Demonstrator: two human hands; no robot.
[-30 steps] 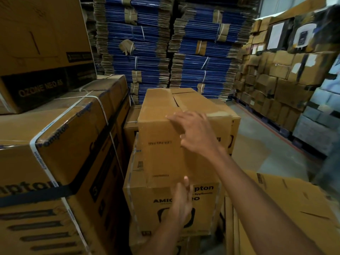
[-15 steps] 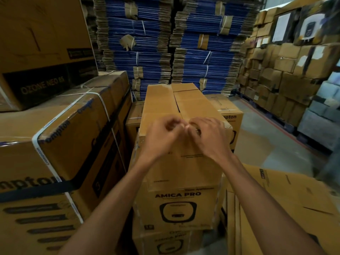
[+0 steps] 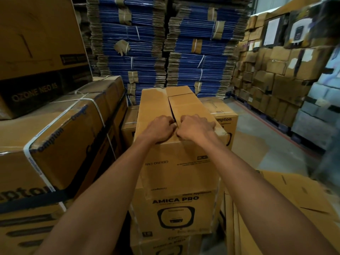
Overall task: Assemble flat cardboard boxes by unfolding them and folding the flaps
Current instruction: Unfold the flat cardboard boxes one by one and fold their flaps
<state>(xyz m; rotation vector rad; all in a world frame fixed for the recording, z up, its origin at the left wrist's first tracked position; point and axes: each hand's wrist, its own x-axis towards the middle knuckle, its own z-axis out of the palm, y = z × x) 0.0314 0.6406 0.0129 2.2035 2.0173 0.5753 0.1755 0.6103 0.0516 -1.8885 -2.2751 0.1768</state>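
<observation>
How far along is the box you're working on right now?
Done: the box stands unfolded on the AMICA PRO carton, top flaps folded down. In hand: left hand and right hand curl over the left flap and right flap edges at the seam, which gapes slightly. Left: closing that seam; flat cardboard lies at right.

A plain box (image 3: 174, 115) is carried on top of a stack of printed boxes (image 3: 176, 214) in the middle, whose foot is cut off from view. To its right a bare grey floor (image 3: 257, 144) is seen. Brown boxes (image 3: 276, 74) are stacked high along its right side, flat cardboard sheets (image 3: 294, 208) are piled at the near right, and bundles of blue flat cardboard (image 3: 147, 52) are stacked at its far end.
</observation>
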